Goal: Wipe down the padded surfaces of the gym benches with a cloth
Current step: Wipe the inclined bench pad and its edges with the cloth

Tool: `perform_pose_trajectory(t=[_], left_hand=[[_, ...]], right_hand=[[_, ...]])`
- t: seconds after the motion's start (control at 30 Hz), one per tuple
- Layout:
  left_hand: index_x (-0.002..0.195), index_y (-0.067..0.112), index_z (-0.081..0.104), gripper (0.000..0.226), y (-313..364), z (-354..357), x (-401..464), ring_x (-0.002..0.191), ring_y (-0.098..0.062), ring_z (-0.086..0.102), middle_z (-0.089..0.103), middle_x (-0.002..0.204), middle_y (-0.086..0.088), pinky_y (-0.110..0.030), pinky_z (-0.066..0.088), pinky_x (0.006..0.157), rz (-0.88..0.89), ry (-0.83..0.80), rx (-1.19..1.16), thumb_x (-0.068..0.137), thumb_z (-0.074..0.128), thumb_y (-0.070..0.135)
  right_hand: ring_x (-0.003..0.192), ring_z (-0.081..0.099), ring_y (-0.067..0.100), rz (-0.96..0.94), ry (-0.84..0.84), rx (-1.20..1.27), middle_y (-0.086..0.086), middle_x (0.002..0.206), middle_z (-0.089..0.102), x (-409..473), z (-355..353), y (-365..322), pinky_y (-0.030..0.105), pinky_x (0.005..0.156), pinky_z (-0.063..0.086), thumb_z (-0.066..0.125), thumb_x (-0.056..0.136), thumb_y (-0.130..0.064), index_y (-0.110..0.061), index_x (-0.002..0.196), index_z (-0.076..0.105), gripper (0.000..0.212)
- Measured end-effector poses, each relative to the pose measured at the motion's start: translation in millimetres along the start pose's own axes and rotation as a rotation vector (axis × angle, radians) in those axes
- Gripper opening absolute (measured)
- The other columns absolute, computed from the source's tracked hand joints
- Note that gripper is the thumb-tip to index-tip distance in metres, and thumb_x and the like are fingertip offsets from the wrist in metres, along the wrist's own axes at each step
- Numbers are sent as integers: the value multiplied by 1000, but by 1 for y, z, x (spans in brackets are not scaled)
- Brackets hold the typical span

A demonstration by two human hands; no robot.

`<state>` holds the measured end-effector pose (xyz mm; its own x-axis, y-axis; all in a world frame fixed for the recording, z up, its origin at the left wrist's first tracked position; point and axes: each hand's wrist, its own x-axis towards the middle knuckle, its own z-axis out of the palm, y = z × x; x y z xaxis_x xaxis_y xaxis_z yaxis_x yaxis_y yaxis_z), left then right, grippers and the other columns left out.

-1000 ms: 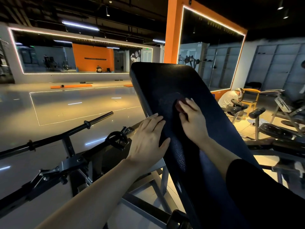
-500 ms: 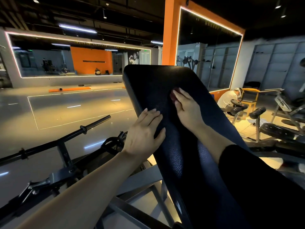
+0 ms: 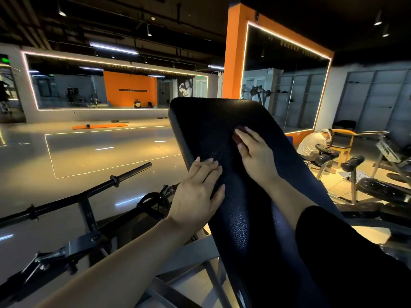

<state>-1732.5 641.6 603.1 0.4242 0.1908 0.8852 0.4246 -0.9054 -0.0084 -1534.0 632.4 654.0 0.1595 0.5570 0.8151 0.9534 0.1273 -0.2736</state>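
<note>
At nine o'clock a black barbell bar (image 3: 93,189) runs on its rack across the glossy floor, with an orange mat (image 3: 100,126) lying far back at eleven o'clock under the long mirror (image 3: 106,85). Just below centre, the left hand (image 3: 196,192) lies flat on the left edge of the inclined black bench pad (image 3: 233,196), fingers straight and close together, thumb spread onto the pad face; it holds nothing and has kept the same spot on the edge as half a second ago. Above it, toward one o'clock, the right hand (image 3: 255,154) presses a dark reddish cloth (image 3: 239,135) against the upper middle of the pad, fingers laid over it, so only a sliver shows at the fingertips; since a second ago this hand has slid the cloth higher up the pad. At three o'clock a person in a white shirt (image 3: 313,144) crouches beside a yellow chair (image 3: 343,141) and roller pads (image 3: 352,162).
</note>
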Motion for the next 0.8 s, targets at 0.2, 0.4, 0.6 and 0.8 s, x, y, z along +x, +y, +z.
perform_pose_trajectory(t=[0.2, 0.4, 0.6, 0.8], left_hand=[[109, -2, 65, 33, 6, -12, -3, 119, -24, 51, 63, 114, -16, -35, 22, 118, -33, -1, -73, 88, 51, 20], [93, 4, 64, 18, 3, -39, -29, 97, -25, 58, 61, 99, -7, -45, 45, 99, -73, 35, -56, 86, 57, 20], [125, 7, 58, 54, -6, -58, -29, 112, -22, 53, 57, 125, -6, -32, 48, 88, -157, -159, -40, 87, 45, 44], [130, 2, 53, 55, 2, -49, -39, 115, -23, 50, 55, 128, -10, -36, 50, 93, -184, -164, -72, 83, 60, 30]], right_hand=[[136, 40, 24, -178, -108, 70, 9, 149, 42, -35, 1, -56, 32, 109, 35, 42, 96, -24, -19, 140, 51, 44], [135, 43, 22, -155, -91, 77, 9, 146, 46, -63, -18, -38, 32, 111, 36, 50, 96, -14, -17, 138, 53, 43], [135, 41, 27, -59, -16, 15, 10, 147, 45, -11, 16, -82, 36, 109, 35, 53, 97, -12, -17, 136, 55, 39], [137, 40, 19, -275, -109, 111, 4, 148, 44, -71, -3, -82, 30, 113, 33, 47, 96, -18, -19, 137, 54, 42]])
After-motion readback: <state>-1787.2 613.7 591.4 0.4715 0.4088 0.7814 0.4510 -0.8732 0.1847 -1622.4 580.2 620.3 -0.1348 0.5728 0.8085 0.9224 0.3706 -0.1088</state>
